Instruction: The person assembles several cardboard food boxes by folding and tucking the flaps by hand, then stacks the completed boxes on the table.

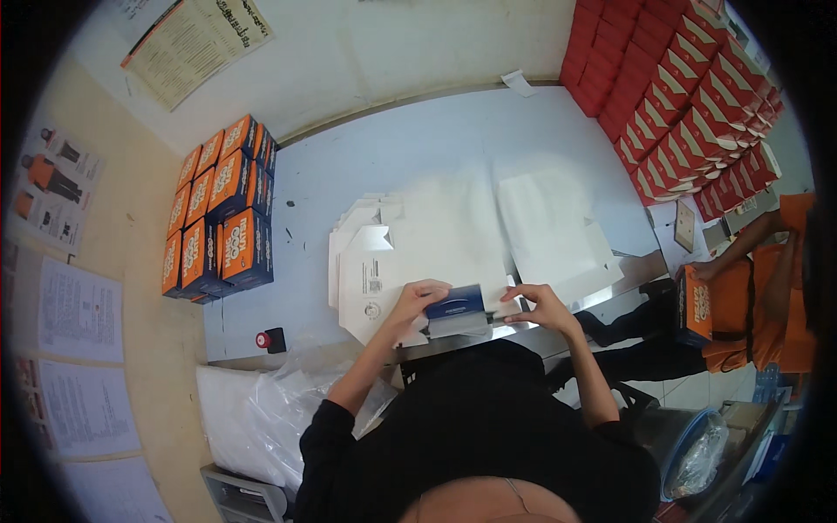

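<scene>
A flat stack of white cardboard carton blanks (427, 231) lies in front of me on the table. At its near edge is a small folding carton (455, 302) with a dark blue panel and white flaps. My left hand (420, 301) has its fingers closed on the left end of the blue panel. With bent fingers and thumb, my right hand (542, 307) grips a white flap at the carton's right end. A second pile of white cardboard blanks (558, 235) lies to the right, just beyond my right hand.
Orange-and-blue boxes (218, 218) stand stacked at the table's left, near a stamp (263, 340) and ink pad. Red-and-white boxes (697, 113) pile up at the far right. A co-worker in orange (750, 296) holds an orange box. Plastic-wrapped material (261, 410) lies below the left edge.
</scene>
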Demonstrator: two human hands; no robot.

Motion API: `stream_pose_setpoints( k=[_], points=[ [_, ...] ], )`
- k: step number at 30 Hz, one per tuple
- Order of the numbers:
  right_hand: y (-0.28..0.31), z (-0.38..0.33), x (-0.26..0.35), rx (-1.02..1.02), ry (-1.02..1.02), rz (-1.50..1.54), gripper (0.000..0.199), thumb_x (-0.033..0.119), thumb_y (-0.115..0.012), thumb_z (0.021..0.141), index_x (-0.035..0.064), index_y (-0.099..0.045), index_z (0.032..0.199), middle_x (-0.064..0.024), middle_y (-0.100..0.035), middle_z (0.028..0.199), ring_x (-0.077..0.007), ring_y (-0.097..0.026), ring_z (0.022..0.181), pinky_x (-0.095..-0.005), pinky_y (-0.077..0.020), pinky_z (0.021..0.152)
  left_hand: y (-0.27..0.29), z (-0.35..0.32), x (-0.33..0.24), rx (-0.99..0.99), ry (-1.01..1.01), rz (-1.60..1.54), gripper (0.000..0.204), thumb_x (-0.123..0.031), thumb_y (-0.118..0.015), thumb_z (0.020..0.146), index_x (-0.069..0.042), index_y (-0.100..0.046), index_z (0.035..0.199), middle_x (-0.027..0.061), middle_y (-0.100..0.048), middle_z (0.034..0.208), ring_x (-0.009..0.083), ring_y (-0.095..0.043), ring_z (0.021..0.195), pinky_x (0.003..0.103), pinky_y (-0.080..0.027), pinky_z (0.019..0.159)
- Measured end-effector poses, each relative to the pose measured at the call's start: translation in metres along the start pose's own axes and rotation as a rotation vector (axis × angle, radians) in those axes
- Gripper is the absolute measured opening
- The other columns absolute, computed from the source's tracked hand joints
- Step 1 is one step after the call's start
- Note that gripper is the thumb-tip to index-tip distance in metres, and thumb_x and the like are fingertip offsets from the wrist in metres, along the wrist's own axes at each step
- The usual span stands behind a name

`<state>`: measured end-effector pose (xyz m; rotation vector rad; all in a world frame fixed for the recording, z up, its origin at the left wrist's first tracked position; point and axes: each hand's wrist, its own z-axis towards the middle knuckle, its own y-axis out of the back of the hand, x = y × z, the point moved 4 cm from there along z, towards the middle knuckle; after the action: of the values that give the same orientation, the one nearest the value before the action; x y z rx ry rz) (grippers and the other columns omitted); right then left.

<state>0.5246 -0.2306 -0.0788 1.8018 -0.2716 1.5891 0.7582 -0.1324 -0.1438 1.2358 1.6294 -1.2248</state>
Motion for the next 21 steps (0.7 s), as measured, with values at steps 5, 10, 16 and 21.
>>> stream_pose_setpoints(
  k=[5, 10, 16, 21],
  points=[
    [-0.005, 0.009, 0.003, -0.334, 0.177, -0.058, 0.018, 0.012, -0.076, 0.069, 0.0025, -0.068, 0.082, -0.0077, -0.066, 0.079, -0.0197, -0.062, 0.072, -0.032, -0.0468, 0.076, -0.015, 0.004, 0.002, -0.186, 0.052, -0.271, 0.013, -0.015, -0.06, 0.087, -0.004, -0.056, 0.092, 0.0049, -0.059, 0.085, 0.0089, -0.054, 0.081, 0.023, -0.044, 0.074],
    [-0.024, 0.03, 0.062, -0.539, 0.243, -0.18, 0.014, 0.007, -0.076, 0.068, 0.0026, -0.067, 0.078, -0.0056, -0.059, 0.07, -0.016, -0.054, 0.064, -0.0285, -0.0442, 0.065, -0.05, -0.023, -0.088, -0.127, -0.27, 0.22, 0.011, -0.014, -0.054, 0.09, -0.004, -0.051, 0.095, 0.0034, -0.054, 0.082, 0.0096, -0.051, 0.078, 0.023, -0.041, 0.071],
    [-0.026, 0.056, 0.105, -0.011, 0.183, -0.134, 0.018, 0.016, -0.073, 0.07, 0.0088, -0.062, 0.084, -0.0042, -0.058, 0.072, -0.0224, -0.052, 0.066, -0.032, -0.0411, 0.07, -0.056, -0.049, -0.152, -0.107, -0.196, 0.551, 0.024, -0.008, -0.059, 0.084, -0.004, -0.05, 0.106, 0.0058, -0.052, 0.096, 0.0124, -0.046, 0.097, 0.028, -0.036, 0.081],
    [-0.048, 0.072, 0.113, -0.301, 0.31, -0.239, 0.022, 0.012, -0.072, 0.074, 0.0055, -0.06, 0.091, -0.0024, -0.057, 0.072, -0.0158, -0.052, 0.066, -0.0291, -0.0402, 0.066, -0.07, -0.076, -0.138, -1.137, -1.018, 0.435, 0.052, -0.008, -0.07, 0.076, -0.002, -0.041, 0.119, 0.0122, -0.043, 0.116, 0.0285, -0.032, 0.118, 0.041, -0.029, 0.095]
  ],
)
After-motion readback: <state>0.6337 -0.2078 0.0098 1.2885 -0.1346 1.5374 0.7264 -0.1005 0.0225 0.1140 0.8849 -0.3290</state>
